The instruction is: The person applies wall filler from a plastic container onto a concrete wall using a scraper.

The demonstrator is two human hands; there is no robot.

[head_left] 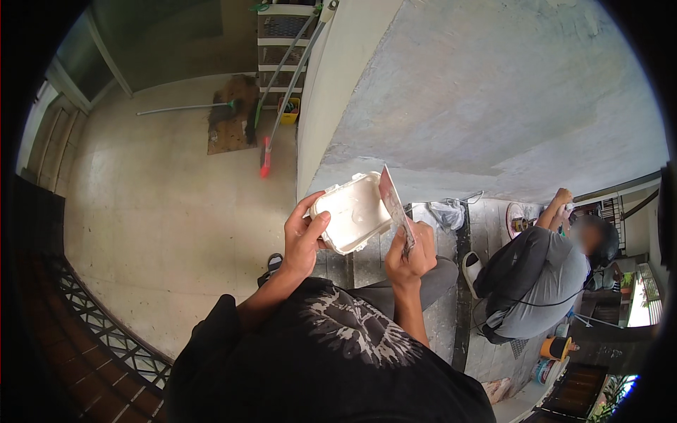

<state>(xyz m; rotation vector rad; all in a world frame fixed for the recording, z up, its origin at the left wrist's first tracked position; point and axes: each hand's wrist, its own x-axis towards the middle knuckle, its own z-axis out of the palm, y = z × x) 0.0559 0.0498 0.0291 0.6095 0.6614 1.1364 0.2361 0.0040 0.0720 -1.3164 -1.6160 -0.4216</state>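
Note:
My left hand [307,236] grips the left side of a white plastic tub [345,211], with the thumb over its rim. White paste coats the inside of the tub. In my right hand [414,254] is a wide flat putty knife [392,197], its blade smeared with paste and raised at the tub's right rim. The fingers of that hand wrap round the knife's lower end and hide its handle. Beyond the tub rises a grey, patchily skimmed wall [486,99].
To the right a person [543,275] crouches by the wall, near a round bucket [518,220]. A plastic bag [448,215] lies at the wall's foot. Long-handled brooms [289,84] lean at a shelf rack, beside a cardboard sheet [233,116] on the tiled floor. An orange bucket [555,348] stands lower right.

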